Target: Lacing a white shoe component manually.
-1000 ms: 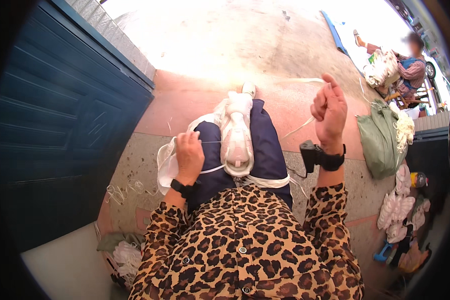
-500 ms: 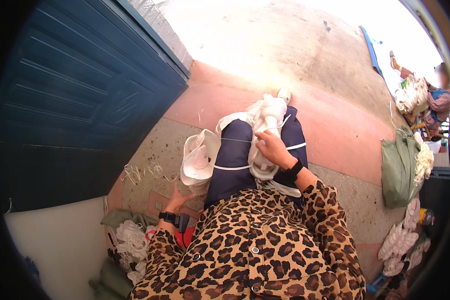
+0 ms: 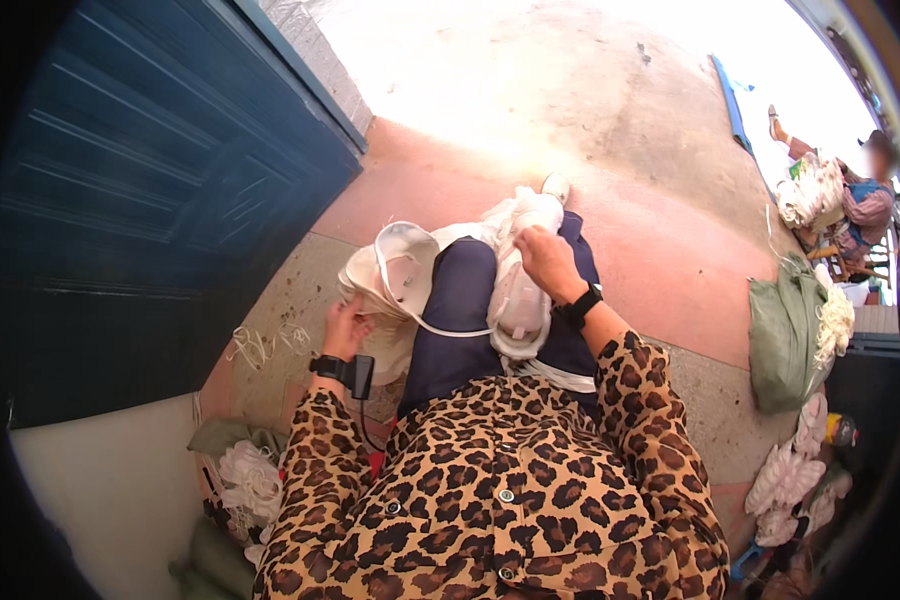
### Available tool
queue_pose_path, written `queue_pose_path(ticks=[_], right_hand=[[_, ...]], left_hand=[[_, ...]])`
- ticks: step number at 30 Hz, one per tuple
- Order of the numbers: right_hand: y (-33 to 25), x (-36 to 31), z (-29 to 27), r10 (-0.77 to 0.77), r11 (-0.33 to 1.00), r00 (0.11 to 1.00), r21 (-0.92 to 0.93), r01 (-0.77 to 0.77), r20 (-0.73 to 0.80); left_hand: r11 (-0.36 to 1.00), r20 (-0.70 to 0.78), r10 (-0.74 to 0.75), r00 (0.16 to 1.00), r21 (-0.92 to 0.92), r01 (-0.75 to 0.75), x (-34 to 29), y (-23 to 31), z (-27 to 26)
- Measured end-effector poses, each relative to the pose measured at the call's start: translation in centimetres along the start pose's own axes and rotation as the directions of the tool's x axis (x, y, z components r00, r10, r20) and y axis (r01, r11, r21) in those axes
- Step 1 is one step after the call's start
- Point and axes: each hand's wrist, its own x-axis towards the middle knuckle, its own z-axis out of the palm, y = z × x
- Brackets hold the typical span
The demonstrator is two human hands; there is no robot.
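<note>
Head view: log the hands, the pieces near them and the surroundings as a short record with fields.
Left hand: at the edge of a white, pale-pink-lined fabric piece; grip unclear
Right hand: over a white, elongated shoe-shaped piece on the lap; grip unclear
Across left thigh: thin white cord over navy-blue fabric trousers
Left side: dark-blue panelled door
Right side: bulging olive-green sack
Upper right: seated person

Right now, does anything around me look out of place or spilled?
Yes: pale cord lies in loose loops on the floor between your left hand and the blue door. It looks stray, since the cream strands by the green sack are gathered in a bunch. I see nothing plainly spilled.
</note>
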Motion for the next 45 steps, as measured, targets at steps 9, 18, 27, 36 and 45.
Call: queue_pose_path(ticks=[9,18,27,36,45], right_hand=[[8.9,4.3,0.7,0.351,0.932,0.935,0.079,-0.355,0.053],[3.2,-1.7,-7.2,0.111,0.904,0.993,0.42,-0.084,-0.041],[-3.7,-12.5,-2.8,-0.185,0.915,0.887,0.403,-0.002,0.423],[0.1,-10.1,-3.1,0.184,-0.356,0.779,0.779,-0.516,0.6],[1.2,-6.3,-8.4,0.315,0.155,0.922,0.947,-0.282,0.223]], left_hand=[[0.986,-0.175,0.164,0.971,0.027,-0.162,2.7,6.9,3.3],[0.9,0.128,0.32,0.939,0.269,-0.343,-4.2,7.6,7.6],[0.882,0.69,-0.266,0.673,0.456,-0.119,-7.9,-0.9,21.3],[0.599,0.757,-0.146,0.637,0.58,-0.552,-10.8,-1.6,23.2],[0.392,0.728,0.411,0.548,0.402,-0.827,-7.7,-2.6,24.6]])
